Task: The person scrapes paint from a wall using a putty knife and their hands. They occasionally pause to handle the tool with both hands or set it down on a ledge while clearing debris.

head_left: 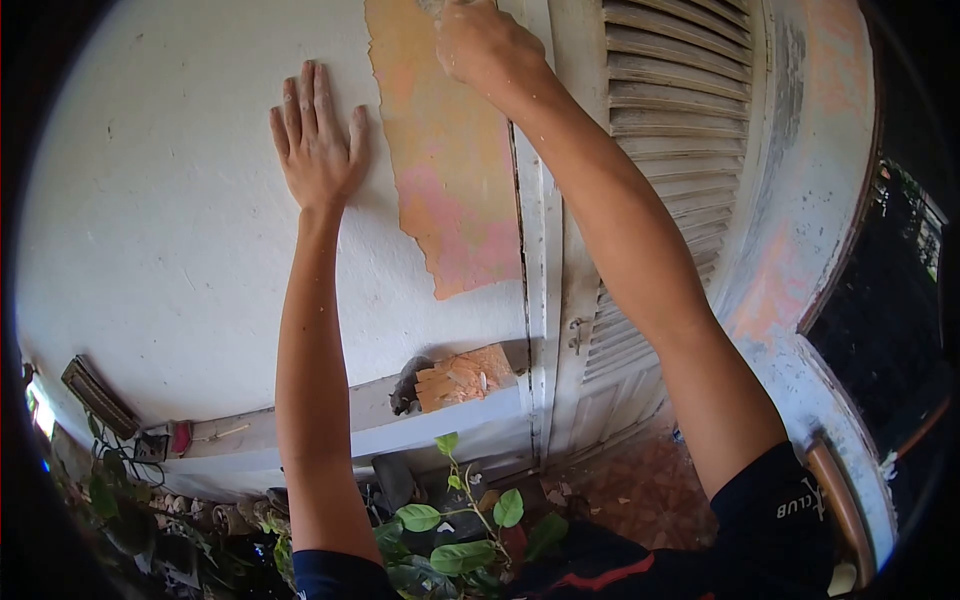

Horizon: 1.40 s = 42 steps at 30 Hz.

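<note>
My left hand (318, 150) lies flat against the white wall (180, 220), fingers spread and dusted with pale powder. Just to its right, the paint is gone in a tall patch (445, 170) of bare yellow-orange and pink surface with a ragged left edge. At the top of that patch my right hand (488, 45) is closed, beside the white door frame (535, 200). Something greyish shows at its fingers, but the frame's top cuts it off and I cannot make it out. Below, paint flakes (465, 380) lie on the ledge (380, 400).
A louvred door (680, 130) stands right of the frame, with a latch (575, 335). A dark lump (408, 385) sits by the flakes. Farther left are a slatted object (100, 395) and a red item (181, 438). A leafy plant (465, 555) rises below; tiled floor (640, 490) shows chips.
</note>
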{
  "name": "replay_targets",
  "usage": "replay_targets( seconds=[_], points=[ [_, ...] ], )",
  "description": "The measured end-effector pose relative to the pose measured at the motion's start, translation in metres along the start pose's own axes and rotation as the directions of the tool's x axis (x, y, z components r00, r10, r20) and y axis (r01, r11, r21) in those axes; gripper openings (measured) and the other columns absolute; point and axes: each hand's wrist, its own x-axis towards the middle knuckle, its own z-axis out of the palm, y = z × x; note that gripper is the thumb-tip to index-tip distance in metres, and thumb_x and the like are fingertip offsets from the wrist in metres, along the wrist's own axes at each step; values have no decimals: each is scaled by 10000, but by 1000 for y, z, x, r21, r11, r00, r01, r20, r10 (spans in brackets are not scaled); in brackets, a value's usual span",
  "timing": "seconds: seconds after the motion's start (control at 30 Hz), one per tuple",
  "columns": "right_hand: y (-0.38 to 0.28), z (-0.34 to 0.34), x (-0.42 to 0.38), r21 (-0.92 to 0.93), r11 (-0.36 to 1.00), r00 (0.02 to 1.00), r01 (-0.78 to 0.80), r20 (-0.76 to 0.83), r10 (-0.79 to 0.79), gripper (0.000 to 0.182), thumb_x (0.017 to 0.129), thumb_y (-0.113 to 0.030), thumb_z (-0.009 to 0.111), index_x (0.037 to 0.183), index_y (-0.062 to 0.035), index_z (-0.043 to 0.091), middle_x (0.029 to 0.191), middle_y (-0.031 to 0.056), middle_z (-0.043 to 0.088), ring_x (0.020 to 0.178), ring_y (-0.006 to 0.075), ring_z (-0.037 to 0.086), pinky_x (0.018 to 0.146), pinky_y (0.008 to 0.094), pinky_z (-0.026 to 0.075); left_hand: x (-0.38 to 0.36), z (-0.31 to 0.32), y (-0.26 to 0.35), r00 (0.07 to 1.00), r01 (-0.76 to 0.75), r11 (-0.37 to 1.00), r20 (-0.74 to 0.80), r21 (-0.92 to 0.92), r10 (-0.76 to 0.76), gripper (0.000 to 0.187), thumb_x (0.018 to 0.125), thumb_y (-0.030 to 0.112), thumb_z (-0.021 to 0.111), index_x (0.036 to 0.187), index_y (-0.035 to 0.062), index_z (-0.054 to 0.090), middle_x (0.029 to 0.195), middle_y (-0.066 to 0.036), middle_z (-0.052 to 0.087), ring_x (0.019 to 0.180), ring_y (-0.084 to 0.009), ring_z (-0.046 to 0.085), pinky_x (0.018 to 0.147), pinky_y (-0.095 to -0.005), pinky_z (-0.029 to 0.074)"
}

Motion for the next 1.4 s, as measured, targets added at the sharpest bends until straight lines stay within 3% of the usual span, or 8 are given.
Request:
replay_targets(
  seconds=[0.47,0.57,0.67,0.77,0.97,1.03,1.13,1.4],
  points=[
    [-9,-3,-20,6,1000,997,-24,-68,25,264,905,-99,545,1075,-26,733,1123,199,705,1063,347,691,817,440,594,1,-3,-1,1000,5,1000,8,-2,-5,682,1014,470,373,1577,108,238,1635,-40,260,1519,-264,193,1239,-456,101],
    [-14,-2,-18,84,994,997,-76,18,75,553,965,-140,464,1495,-27,354,1198,240,658,1102,395,653,853,510,560,1,-3,-3,1000,11,1000,21,8,-11,683,1014,476,363,1577,110,238,1636,-41,259,1519,-263,192,1240,-454,100],
    [-19,-5,-10,99,992,996,-78,-43,82,260,906,-90,541,1062,12,723,1118,217,702,1053,367,691,821,445,596,0,0,-3,1000,10,1000,11,9,-10,685,1014,483,356,1577,112,236,1636,-39,257,1519,-259,191,1242,-454,100],
    [-19,-6,-8,104,993,996,-60,76,52,569,958,-109,442,1508,-29,319,1182,229,663,1057,382,671,808,501,571,0,-1,-3,1000,13,1000,18,1,-13,688,1012,487,357,1578,116,234,1636,-39,258,1520,-258,189,1242,-454,100],
    [-20,3,-20,67,996,992,-64,-103,71,246,903,-112,559,1034,10,729,1090,223,707,1016,359,704,785,437,604,-2,-2,-2,1000,5,1000,-1,-16,-5,680,1011,476,366,1578,124,237,1635,-35,261,1518,-258,197,1241,-457,104],
    [-23,-12,-15,102,993,998,-57,41,53,664,956,-93,444,1562,-41,180,1176,236,664,1004,372,686,790,475,585,1,-2,-3,1000,3,1000,-16,-15,-3,679,1010,473,370,1578,125,238,1635,-34,262,1517,-257,200,1240,-457,106],
    [-27,-3,-6,108,992,998,-59,-4,60,658,974,-120,446,1569,-60,171,1165,234,667,1029,378,679,789,485,584,1,-2,-2,1000,15,1000,-5,19,-15,669,997,466,396,1558,114,300,1611,-25,322,1506,-247,237,1237,-458,125],
    [-18,0,1,117,990,987,-82,-131,98,310,947,-94,466,1117,57,677,1107,256,689,1027,385,693,826,459,594,1,-4,-3,1000,10,1000,15,-7,-10,679,1009,470,375,1576,119,244,1633,-34,266,1520,-253,187,1242,-452,102]
  ],
)
